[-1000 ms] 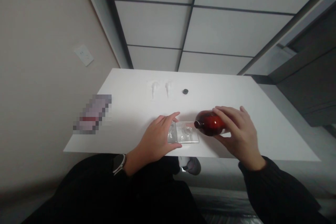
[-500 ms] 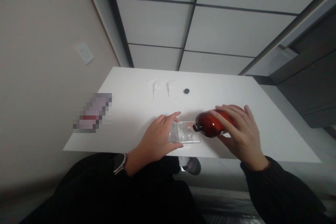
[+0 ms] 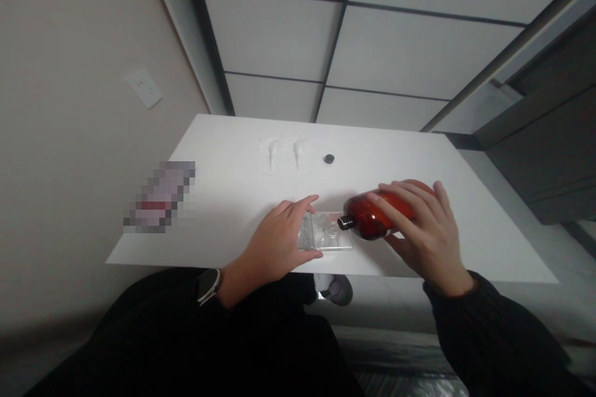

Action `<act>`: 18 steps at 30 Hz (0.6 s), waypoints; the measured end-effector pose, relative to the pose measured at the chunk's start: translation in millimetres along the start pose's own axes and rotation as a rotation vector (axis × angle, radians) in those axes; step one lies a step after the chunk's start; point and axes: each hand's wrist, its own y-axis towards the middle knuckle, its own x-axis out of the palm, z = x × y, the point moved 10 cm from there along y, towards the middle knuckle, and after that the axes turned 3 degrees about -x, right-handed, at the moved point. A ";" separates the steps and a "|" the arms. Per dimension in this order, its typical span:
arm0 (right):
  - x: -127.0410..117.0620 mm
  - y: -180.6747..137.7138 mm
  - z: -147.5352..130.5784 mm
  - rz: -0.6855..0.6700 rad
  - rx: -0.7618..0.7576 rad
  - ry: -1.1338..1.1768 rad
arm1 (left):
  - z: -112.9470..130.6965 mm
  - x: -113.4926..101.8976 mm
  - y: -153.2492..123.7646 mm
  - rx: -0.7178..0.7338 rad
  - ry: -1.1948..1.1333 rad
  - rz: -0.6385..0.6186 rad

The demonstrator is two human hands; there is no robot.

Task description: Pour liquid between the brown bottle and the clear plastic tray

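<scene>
My right hand (image 3: 426, 232) grips a reddish-brown bottle (image 3: 367, 217), tilted nearly flat with its uncapped neck pointing left. The bottle's mouth is over the right part of a clear plastic tray (image 3: 326, 242) lying near the table's front edge. Around the left end of that tray, my left hand (image 3: 279, 236) has its thumb on the near side and its fingers on the far side. Part of the tray is hidden under the left hand. Whether liquid is leaving the bottle I cannot make out.
On the white table (image 3: 223, 198), a small dark cap (image 3: 329, 159) lies beyond the tray. Left of it are two white pump heads (image 3: 298, 155), apparently on a clear sheet. A blurred-out pinkish item (image 3: 161, 198) rests at the left edge. White panels rise behind the table.
The view has shifted slightly. The bottle's neck has come a little further left and down over the tray, while my left hand keeps its hold.
</scene>
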 end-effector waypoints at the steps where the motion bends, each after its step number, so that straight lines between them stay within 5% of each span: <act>1: -0.2 0.0 0.2 -0.002 -0.009 -0.005 | -0.2 0.2 0.0 0.002 -0.001 0.001; 18: -9.3 3.2 4.6 0.051 0.000 -0.036 | -1.9 2.6 1.1 0.021 0.013 -0.012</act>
